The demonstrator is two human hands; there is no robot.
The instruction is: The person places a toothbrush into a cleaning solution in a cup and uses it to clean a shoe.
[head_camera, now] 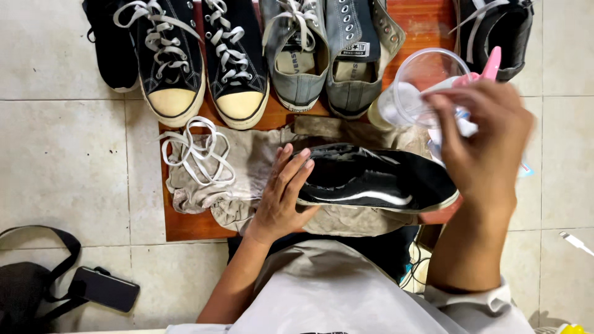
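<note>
My left hand (281, 195) steadies the black canvas sneaker with a white stripe (377, 182), laces out; my right hand (486, 139) grips a pink-handled brush (489, 67) over the clear plastic cup (427, 83); scrubbing seems barely begun.

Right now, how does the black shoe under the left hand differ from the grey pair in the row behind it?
The black shoe lies on its side on the rag, steadied by the left hand; the grey pair stands upright, untouched. The black shoe shows a white side stripe; the grey pair is plain grey with a white toe edge. One grey shoe has laces, the other none. All sit on the wooden board.
</note>
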